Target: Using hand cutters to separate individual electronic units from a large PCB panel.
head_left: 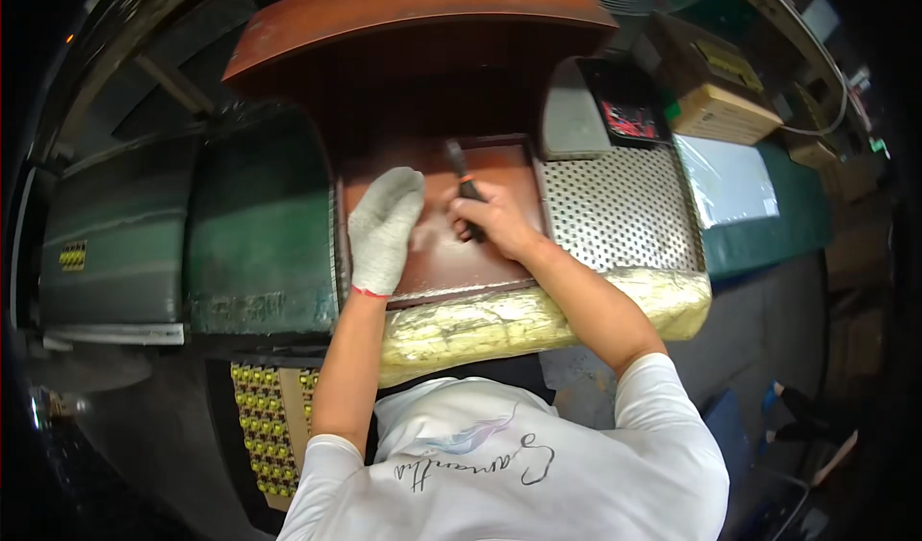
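My left hand (387, 229), in a pale grey knit glove with a red cuff edge, is over the left side of a reddish-brown tray (480, 270). Its fingers look stretched out and close together, and nothing shows in them. The bare right hand (492, 219) is closed around a short tool (465, 178) with a black handle and an orange band. The tool's greyish tip points away from me toward the tray's far edge; its exact kind is too blurred to tell.
An orange-brown hood (423, 5) arches over the tray's far side. At right lies a perforated metal plate (624, 205), with cardboard boxes (725, 114) beyond. A plastic-wrapped yellowish pad (471, 330) runs along the front edge. Green covered surfaces (259, 224) lie left; small yellow-and-black parts (264, 426) are below.
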A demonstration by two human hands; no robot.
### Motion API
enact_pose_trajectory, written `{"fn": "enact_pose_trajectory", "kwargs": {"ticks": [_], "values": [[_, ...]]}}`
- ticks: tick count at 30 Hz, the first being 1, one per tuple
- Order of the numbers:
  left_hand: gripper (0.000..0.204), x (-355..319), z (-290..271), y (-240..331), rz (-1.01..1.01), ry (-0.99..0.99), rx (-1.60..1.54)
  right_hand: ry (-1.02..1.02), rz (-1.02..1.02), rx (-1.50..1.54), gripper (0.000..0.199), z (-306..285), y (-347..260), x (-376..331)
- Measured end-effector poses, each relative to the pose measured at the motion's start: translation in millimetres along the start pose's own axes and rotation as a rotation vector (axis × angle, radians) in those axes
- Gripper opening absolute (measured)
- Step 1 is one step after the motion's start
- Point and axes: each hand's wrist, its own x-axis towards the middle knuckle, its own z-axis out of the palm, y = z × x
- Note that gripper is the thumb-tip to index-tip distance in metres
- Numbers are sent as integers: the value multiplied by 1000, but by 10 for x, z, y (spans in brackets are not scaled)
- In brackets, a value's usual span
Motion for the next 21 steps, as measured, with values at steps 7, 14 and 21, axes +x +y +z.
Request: {"fn": "enact_pose_trajectory", "kwargs": {"ticks": [7,14,21], "values": [[28,60,-52,-322,-193,-252,-536,-312,253,40,25,118,-79,-101],[17,189,-354,-382,-32,-140,-490,-436,306,-30,26,94,-97,-86],[40,94,-285,-233,146,199,402,-57,-187,230,37,-238,-603,-176]]}}
